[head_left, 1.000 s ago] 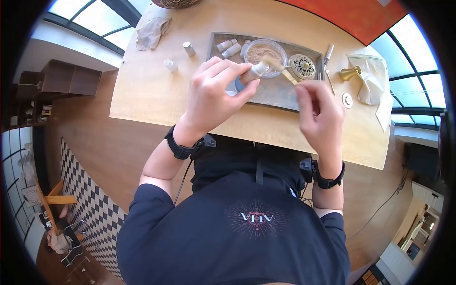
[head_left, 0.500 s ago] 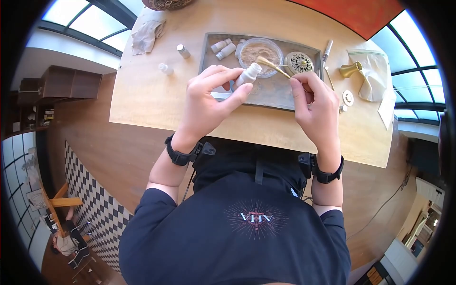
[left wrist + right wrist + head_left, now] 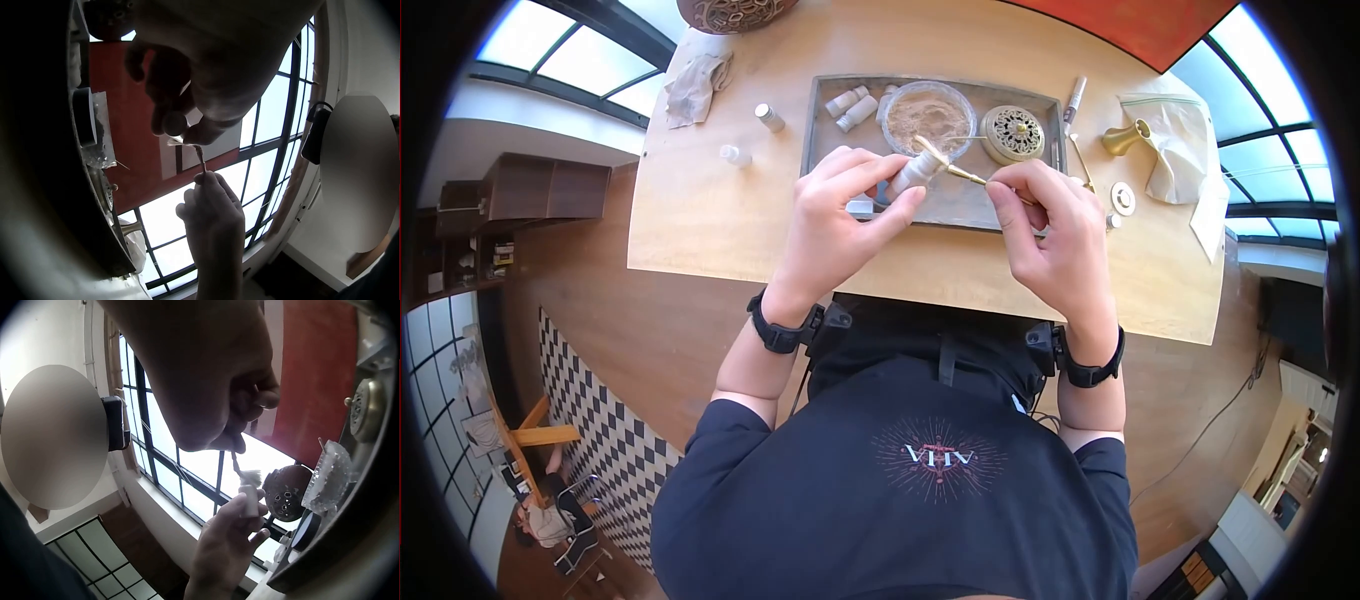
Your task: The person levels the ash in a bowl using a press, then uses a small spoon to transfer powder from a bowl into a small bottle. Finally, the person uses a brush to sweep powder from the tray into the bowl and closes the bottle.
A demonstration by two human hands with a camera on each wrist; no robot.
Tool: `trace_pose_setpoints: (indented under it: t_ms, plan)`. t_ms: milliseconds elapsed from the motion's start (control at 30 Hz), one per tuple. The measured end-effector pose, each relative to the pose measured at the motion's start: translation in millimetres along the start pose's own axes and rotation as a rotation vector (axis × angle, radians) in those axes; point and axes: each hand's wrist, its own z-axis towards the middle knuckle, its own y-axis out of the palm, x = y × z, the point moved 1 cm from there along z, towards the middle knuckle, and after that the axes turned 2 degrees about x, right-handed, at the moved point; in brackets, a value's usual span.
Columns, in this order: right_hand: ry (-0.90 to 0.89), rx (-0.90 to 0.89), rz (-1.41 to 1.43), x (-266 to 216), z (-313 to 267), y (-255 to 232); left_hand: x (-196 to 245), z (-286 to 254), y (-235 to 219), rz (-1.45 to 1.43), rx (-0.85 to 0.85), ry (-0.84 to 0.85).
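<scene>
My left hand (image 3: 830, 215) holds a small white bottle (image 3: 912, 177), tilted with its mouth toward the right hand. Between thumb and fingertips, my right hand (image 3: 1055, 225) pinches the thin brass handle of a small brush (image 3: 968, 174). In the right wrist view its pale bristles (image 3: 251, 477) spread right at the bottle's mouth. Both hands are raised over the near edge of a grey tray (image 3: 808, 130). Beyond them in the tray stand a clear bowl (image 3: 972, 120) of pale brown powder (image 3: 930, 110) and a round brass burner with a pierced lid (image 3: 1012, 135).
Several white bottles (image 3: 858, 112) lie in the tray; another white bottle (image 3: 769, 118) stands on the table to its left. At the right are a pen-like stick (image 3: 1076, 98), a brass vase (image 3: 1118, 140), a plastic bag (image 3: 1178, 170), a white ring (image 3: 1122, 198) and a small cap (image 3: 1114, 221).
The brush has gone from apart from the bottle half a second ago to right over its mouth. The right hand has moved left toward the left hand; both grips stay the same.
</scene>
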Motion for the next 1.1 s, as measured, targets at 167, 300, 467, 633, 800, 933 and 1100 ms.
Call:
trace_pose_setpoints:
  t_ms: [167,300,467,633,800,933,1100]
  plan:
    - [-0.086,-0.004,-0.017,-2.4,6.4,-1.8,-1.6,-0.2,-1.9,0.084,-0.037,0.081]
    - [-0.131,0.014,-0.052,3.2,11.1,0.4,-3.5,-4.0,1.2,0.064,-0.02,0.113]
    - [-0.043,-0.085,-0.066,1.3,10.7,-9.0,-4.0,-8.3,-1.5,0.033,0.043,0.061]
    - [-0.034,-0.153,-0.03,-2.4,11.3,-8.9,-6.7,-9.6,-6.2,0.034,-0.006,0.057]
    - [0.026,-0.111,0.015,-5.4,16.1,-4.0,-9.8,-8.8,-4.9,0.027,0.029,0.045]
    - [-0.005,-0.138,-0.051,6.1,16.6,-3.2,-10.6,-6.9,-6.2,0.004,0.037,0.056]
    - [0.044,-0.236,0.033,0.5,16.1,-10.1,-8.4,-5.8,-3.3,0.012,0.039,0.021]
